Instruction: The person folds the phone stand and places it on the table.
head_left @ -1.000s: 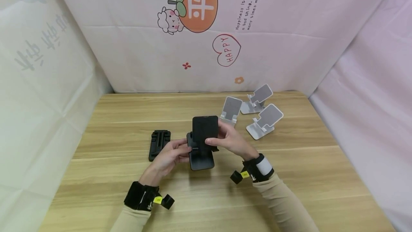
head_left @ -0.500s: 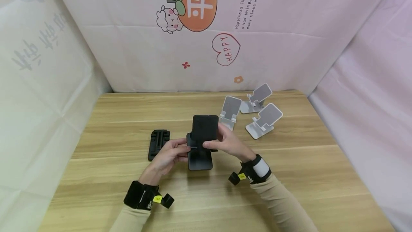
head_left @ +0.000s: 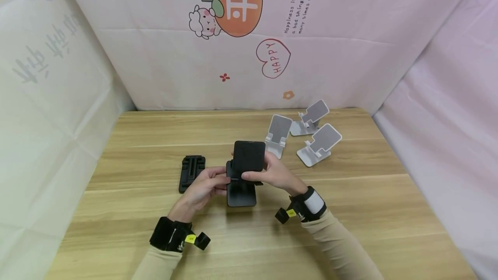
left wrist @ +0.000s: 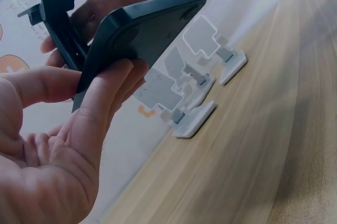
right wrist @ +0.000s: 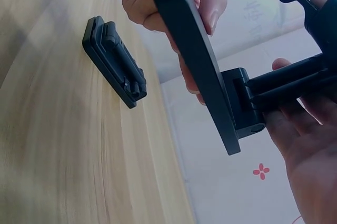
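A black phone stand [head_left: 249, 154] is held unfolded over the table between both hands. My left hand [head_left: 204, 189] pinches the edge of its flat base, thumb on one face and fingers on the other, as the left wrist view shows. Two round pads show faintly on the base's underside [left wrist: 152, 26]. My right hand [head_left: 278, 173] grips the upper plate and hinged arm [right wrist: 287, 79], with the thumb across the plate's lower part and the other fingers behind it. In the right wrist view the arm stands out from the base at its hinge.
A folded black phone stand [head_left: 192, 172] lies on the wooden table [head_left: 148, 137], just left of my left hand. Three unfolded white phone stands with grey pads, a near one [head_left: 326, 139], a left one [head_left: 280, 128] and a far one [head_left: 317, 111], stand at the back right.
My right hand has shifted slightly left, its thumb sliding down and left across the plate. The stand's base has turned a little. My left hand keeps its hold.
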Demonstrator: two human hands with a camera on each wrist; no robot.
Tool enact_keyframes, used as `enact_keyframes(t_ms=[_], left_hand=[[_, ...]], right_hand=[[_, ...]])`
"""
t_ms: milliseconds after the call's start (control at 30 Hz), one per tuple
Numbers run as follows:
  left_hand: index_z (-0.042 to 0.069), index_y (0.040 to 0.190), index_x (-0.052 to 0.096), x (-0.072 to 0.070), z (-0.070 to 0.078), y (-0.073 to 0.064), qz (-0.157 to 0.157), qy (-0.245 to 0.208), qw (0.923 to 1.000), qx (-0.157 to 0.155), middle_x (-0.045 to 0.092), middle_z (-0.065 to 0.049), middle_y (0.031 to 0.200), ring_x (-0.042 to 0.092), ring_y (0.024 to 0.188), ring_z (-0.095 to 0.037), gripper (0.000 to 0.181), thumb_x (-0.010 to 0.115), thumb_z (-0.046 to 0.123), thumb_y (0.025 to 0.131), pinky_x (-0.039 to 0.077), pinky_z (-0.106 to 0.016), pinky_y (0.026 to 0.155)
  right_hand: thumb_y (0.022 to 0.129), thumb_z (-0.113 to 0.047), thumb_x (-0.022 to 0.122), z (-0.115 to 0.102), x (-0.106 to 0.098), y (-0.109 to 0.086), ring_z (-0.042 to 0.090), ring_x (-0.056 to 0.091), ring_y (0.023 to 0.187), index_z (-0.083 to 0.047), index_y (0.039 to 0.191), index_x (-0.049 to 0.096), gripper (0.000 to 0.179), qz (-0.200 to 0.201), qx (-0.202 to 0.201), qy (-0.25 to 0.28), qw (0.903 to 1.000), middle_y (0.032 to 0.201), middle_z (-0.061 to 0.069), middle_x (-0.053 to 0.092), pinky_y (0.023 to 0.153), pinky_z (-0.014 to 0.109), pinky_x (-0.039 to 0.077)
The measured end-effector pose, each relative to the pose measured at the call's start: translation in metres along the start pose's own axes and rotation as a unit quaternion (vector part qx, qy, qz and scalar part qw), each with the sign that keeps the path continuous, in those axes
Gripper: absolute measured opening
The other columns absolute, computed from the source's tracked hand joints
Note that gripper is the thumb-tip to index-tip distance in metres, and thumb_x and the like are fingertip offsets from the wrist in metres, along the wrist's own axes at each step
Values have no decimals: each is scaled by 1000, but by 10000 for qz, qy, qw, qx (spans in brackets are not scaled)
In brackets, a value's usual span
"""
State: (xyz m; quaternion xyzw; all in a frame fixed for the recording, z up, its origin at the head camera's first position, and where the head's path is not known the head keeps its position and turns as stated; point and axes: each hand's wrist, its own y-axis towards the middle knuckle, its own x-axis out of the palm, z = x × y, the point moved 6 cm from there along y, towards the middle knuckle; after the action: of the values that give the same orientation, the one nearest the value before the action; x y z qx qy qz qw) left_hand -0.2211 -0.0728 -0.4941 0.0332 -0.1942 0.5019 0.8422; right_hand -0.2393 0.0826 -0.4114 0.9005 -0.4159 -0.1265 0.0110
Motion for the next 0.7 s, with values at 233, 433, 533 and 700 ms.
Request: enact_keyframes(t_ms=[233,433,533,700], left_hand=[[-14,129,47,-1,-1,1,-22,11,10000,2,72,-5,98,68,79,-18,41,53,2,92,58,-27,67],[-13,128,49,-1,-2,1,-38,-35,10000,36,72,-7,99,68,80,-19,39,54,2,91,58,-27,67],[-12,127,50,-1,-2,2,-20,2,10000,21,72,-8,99,68,79,-19,39,55,3,91,58,-27,66],[-11,128,51,-1,-3,1,10,63,10000,-9,71,-8,98,68,79,-19,39,55,4,91,58,-27,66]], right_hand=[[84,-11,69,16,-2,3,16,45,124,-17,139,47,59,30,-96,11,9999,137,1,53,105,49,35],[84,-19,70,25,-3,4,18,47,123,-21,137,49,57,24,-257,9,9997,135,0,54,103,50,36],[84,-19,70,26,-4,4,18,46,123,-21,137,49,57,26,-302,-19,9995,135,1,55,103,50,36],[84,-16,70,25,-4,3,17,46,123,-19,136,50,56,51,-207,-102,9997,133,0,56,103,49,36]])
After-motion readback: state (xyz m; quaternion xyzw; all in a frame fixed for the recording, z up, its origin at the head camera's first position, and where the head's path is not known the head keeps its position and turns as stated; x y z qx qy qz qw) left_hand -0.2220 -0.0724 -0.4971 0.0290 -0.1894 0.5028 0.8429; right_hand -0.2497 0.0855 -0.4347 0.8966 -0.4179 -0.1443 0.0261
